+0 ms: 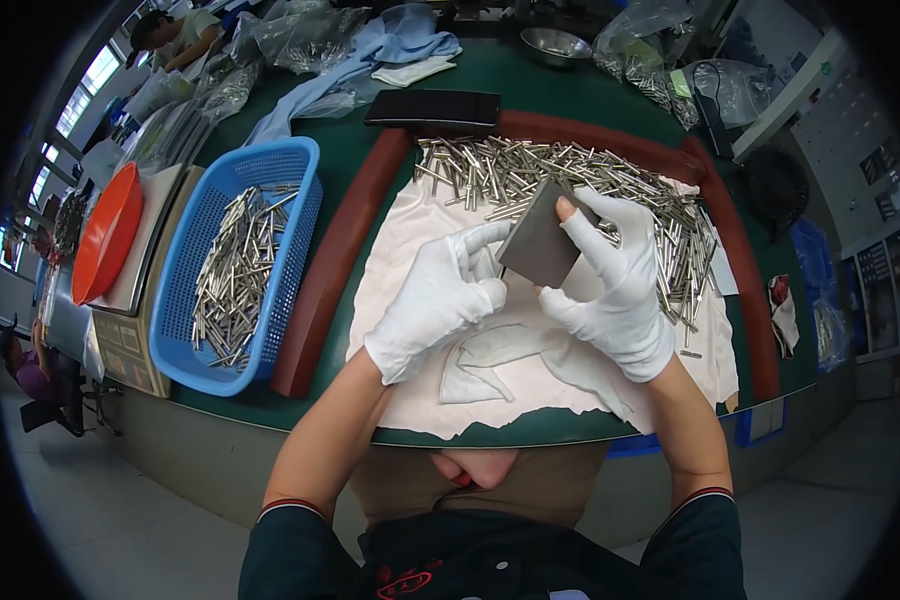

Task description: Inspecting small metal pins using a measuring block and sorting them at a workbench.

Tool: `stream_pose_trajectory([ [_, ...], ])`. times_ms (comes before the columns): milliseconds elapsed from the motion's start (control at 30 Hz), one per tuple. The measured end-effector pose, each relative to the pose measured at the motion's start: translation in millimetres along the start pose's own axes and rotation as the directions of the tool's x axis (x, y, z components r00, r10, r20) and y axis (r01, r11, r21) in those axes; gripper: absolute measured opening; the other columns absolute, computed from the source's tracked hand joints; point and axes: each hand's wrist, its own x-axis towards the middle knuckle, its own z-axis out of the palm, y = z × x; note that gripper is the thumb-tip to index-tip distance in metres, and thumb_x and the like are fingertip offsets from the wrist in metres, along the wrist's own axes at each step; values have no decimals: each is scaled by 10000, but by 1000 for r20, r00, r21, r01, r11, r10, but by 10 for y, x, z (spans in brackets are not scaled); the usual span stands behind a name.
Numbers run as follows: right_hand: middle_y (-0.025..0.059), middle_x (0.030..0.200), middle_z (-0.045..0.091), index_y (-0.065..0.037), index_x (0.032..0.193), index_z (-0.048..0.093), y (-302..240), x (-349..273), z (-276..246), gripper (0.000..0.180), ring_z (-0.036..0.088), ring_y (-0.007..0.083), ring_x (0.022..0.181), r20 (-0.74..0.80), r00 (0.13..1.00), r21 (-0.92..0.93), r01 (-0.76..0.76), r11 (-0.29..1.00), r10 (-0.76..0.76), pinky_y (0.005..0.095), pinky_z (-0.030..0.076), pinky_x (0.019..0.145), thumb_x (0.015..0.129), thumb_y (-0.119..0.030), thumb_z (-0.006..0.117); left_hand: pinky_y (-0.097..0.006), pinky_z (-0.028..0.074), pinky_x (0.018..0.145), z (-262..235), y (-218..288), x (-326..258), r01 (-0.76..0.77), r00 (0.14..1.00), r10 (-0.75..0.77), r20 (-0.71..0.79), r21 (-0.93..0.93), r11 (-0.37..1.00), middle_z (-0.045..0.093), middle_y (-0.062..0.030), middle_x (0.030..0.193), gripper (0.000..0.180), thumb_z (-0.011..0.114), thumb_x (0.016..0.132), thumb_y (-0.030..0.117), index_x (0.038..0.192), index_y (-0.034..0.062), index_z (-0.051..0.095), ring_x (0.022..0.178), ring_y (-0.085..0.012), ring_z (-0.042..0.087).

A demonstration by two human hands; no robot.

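A flat dark-grey block [546, 236] is tilted up in front of me above the pale cloth [400, 260]. My right hand [620, 285], in a white glove with bare fingertips showing, grips its right side. My left hand [445, 297], also in a white glove, is curled at the block's left edge, thumb and forefinger drawn together. Something thin may be between those fingers, too small to make out. Behind the block lies a wide heap of shiny metal pins [490, 165]. A crumpled white cloth [480, 372] lies beneath my hands.
Reddish-brown rails [335, 270] border the cloth on the green table [510, 70]. To the left stands a blue basket [305, 170] of pins, beside a red tray [110, 235]. Farther back are a black case [432, 108], a metal bowl [556, 45] and plastic bags [310, 35].
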Motion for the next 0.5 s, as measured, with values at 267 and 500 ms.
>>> stream_pose_trajectory([
  [267,164,1266,473,-83,1295,553,0,12,6,809,490,336,1046,-50,987,-168,142,975,-152,445,437,863,526,-128,800,-178,405,511,-2,-30,32,-8,996,8,-84,1,1000,523,33,706,626,574,774,-15,1379,-79,430,556,-20,479],
  [500,153,1205,515,-25,1300,559,106,-2,-66,745,496,312,1071,-221,964,-23,-155,988,146,402,425,917,606,-163,794,-176,414,515,21,-46,61,-76,988,77,-131,19,997,559,-13,718,618,568,818,29,1409,-57,407,553,-44,512],
])
